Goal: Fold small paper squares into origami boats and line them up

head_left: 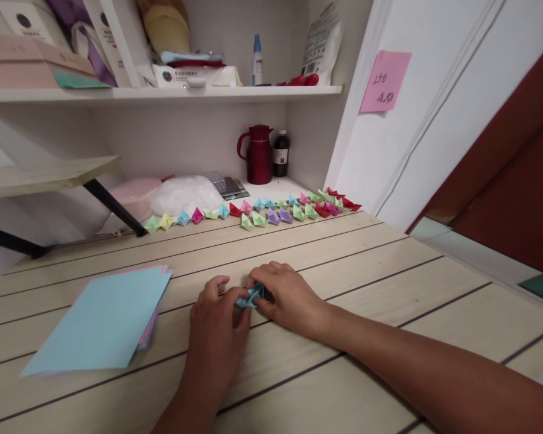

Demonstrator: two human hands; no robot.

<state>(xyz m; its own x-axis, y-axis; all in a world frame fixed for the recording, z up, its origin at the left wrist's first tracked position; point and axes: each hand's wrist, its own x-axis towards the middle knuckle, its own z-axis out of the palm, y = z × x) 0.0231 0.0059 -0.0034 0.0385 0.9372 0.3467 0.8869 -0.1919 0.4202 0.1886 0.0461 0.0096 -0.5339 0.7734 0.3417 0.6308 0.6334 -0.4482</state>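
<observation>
A small folded piece of light blue paper (251,296) sits low over the wooden tabletop (371,265), pinched between both hands. My left hand (217,328) grips its left side with thumb and fingers closed. My right hand (283,295) closes over its right side from above. A stack of square coloured paper sheets (104,322), light blue on top, lies to the left of my hands. Several finished paper boats (271,208) in green, yellow, pink, blue, purple and red stand in rows at the far edge of the table.
A red jug (257,154) and a dark bottle (281,154) stand at the back by the wall. A white plastic bag (185,194) and a pink box (133,196) lie behind the boats. A shelf (163,92) above holds boxes and packets. A pink note (384,81) sticks on the right wall.
</observation>
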